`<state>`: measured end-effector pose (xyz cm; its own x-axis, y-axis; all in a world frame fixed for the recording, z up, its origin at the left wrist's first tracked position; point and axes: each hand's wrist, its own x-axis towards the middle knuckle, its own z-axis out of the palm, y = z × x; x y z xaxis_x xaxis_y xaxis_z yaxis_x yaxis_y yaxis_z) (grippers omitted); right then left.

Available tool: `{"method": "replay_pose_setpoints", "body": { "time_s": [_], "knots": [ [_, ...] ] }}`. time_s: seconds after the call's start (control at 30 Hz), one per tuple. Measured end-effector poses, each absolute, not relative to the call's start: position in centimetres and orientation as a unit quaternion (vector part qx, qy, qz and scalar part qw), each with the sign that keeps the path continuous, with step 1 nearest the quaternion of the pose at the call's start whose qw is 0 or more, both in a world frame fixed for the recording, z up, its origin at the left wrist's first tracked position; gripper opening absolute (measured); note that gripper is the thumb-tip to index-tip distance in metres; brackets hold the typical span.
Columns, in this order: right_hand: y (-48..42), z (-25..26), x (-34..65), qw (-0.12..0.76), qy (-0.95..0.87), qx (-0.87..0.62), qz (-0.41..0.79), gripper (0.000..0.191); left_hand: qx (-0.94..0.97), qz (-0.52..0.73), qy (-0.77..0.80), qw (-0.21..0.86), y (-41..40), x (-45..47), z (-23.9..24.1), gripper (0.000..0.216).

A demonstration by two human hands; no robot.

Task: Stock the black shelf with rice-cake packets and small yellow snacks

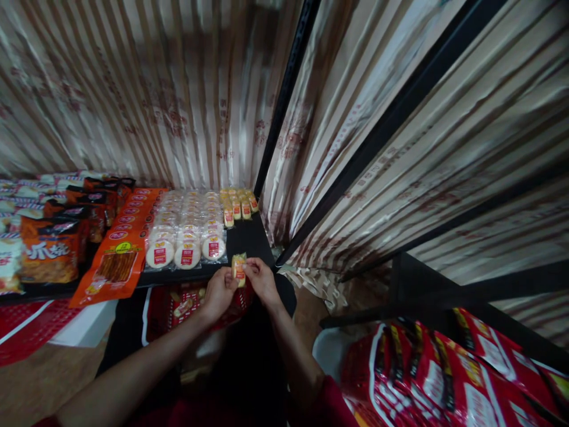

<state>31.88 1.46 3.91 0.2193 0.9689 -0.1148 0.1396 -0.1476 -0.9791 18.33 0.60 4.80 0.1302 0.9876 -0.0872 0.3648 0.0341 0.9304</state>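
Observation:
Between both hands is a small yellow wrapped snack (pixel 239 270) with a red label, held upright above the front edge of a black shelf (pixel 249 237). My left hand (pixel 221 290) pinches its left side, and my right hand (pixel 262 280) pinches its right side. Behind it on the shelf, several matching yellow snack packs (pixel 237 209) stand in short rows. To their left lie rows of round white rice crackers (pixel 187 254) in clear wrappers with red labels. Under my hands a red basket (pixel 153 308) holds a few more small packs, partly hidden by my arms.
Orange flat snack packets (pixel 116 261) and orange and white bags (pixel 51 249) fill the shelf's left side. Red bags (pixel 435 379) crowd a basket at lower right. Black frame bars (pixel 355 166) cross in front of striped curtains (pixel 178 89). Another red basket (pixel 31 326) sits at lower left.

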Motion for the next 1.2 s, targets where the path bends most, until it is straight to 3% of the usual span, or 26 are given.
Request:
{"method": "replay_pose_setpoints", "body": {
  "time_s": [0.17, 0.63, 1.0, 1.2],
  "knots": [
    [2.0, 3.8, 32.3, 0.456, -0.491, -0.654, 0.351, 0.025, 0.641, 0.291, 0.612, 0.360, 2.3, 20.3, 5.5, 0.015],
    [4.1, 3.0, 32.2, 0.413, -0.498, -0.716, 0.261, 0.047, 0.600, 0.189, 0.665, 0.402, 6.4, 23.3, 6.8, 0.033],
    [7.6, 1.6, 32.2, 0.421, -0.478, -0.739, 0.219, 0.048, 0.574, 0.234, 0.665, 0.416, 8.1, 24.7, 7.8, 0.041],
    [10.0, 1.4, 32.2, 0.423, -0.475, -0.742, 0.210, 0.047, 0.584, 0.268, 0.642, 0.418, 9.9, 25.2, 8.0, 0.033]
  ]
}}
